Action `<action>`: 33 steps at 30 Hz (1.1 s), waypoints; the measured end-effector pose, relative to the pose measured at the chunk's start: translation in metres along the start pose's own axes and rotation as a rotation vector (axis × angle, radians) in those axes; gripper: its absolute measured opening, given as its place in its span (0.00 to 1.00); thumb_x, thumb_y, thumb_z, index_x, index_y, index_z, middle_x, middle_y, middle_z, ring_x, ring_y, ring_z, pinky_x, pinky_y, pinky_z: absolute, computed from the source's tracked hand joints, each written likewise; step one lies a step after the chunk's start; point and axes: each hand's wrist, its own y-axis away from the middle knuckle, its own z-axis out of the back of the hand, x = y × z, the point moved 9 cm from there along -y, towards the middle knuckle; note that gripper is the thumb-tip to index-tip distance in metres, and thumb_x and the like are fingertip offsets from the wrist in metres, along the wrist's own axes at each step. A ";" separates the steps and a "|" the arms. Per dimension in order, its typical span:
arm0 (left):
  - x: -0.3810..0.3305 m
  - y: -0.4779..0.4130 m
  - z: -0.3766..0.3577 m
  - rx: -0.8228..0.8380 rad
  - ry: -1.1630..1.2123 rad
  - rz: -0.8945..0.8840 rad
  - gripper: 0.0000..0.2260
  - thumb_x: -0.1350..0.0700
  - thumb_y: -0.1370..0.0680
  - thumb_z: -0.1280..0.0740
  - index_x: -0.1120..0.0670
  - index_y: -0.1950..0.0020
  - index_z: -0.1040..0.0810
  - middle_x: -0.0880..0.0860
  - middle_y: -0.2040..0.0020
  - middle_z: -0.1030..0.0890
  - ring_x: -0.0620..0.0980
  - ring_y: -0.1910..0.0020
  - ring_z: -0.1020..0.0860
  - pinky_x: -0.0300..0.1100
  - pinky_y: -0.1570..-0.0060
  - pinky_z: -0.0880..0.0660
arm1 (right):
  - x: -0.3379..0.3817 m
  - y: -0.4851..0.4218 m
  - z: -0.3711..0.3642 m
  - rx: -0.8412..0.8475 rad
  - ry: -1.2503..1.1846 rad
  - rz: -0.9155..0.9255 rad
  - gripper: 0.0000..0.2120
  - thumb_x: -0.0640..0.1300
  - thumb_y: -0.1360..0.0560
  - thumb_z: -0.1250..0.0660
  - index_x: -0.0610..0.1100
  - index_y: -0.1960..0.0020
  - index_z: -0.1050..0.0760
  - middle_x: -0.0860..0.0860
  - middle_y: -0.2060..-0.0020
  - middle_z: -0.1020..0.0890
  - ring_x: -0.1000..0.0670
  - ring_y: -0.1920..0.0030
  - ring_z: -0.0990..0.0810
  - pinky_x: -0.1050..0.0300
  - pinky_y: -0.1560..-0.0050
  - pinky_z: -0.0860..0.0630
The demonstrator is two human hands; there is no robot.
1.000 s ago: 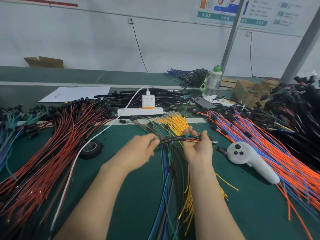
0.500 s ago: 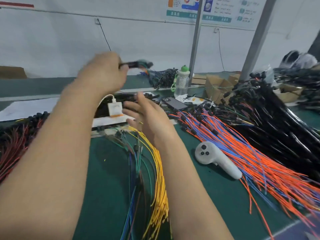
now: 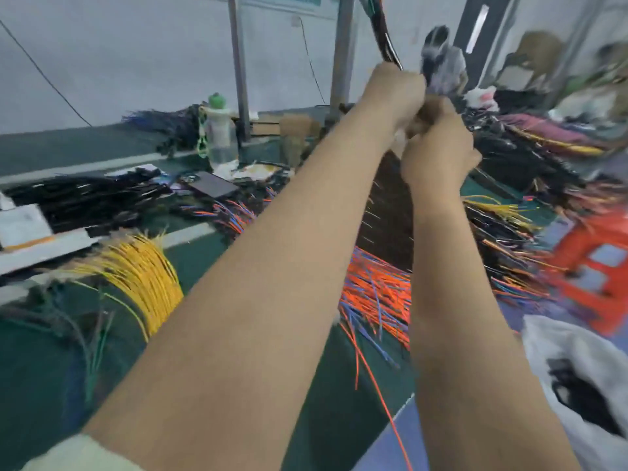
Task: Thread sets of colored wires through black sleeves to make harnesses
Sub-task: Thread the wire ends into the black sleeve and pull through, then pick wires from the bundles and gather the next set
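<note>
Hands: both swung up and rightward since the earlier frame.
Yellow wires (image 3: 142,266): lying far below-left of the grip.
Left hand (image 3: 396,93): fist clenched round black-sleeved harness (image 3: 387,45), which rises above it.
Right hand (image 3: 438,151): just below; curled, hold unclear.

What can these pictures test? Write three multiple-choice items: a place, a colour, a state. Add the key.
1. The water bottle stands: A left of the left forearm; B between the forearms; C on the floor.
2. The wires just left of the right forearm are: A white; B orange and blue; C yellow.
3. The left hand: A lies flat; B hangs open; C grips a black sleeved harness.
Key: A, it shows left of that forearm; B, those colours show there; C, the hand is closed round it.
</note>
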 end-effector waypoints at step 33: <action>0.079 0.372 0.499 -1.275 -0.363 0.124 0.12 0.65 0.22 0.41 0.62 0.39 0.27 0.52 0.47 0.26 0.45 0.49 0.29 0.25 0.57 0.35 | 0.318 0.449 -0.172 1.290 -0.673 0.429 0.06 0.45 0.23 0.34 0.43 0.51 0.21 0.45 0.53 0.16 0.49 0.54 0.22 0.59 0.50 0.28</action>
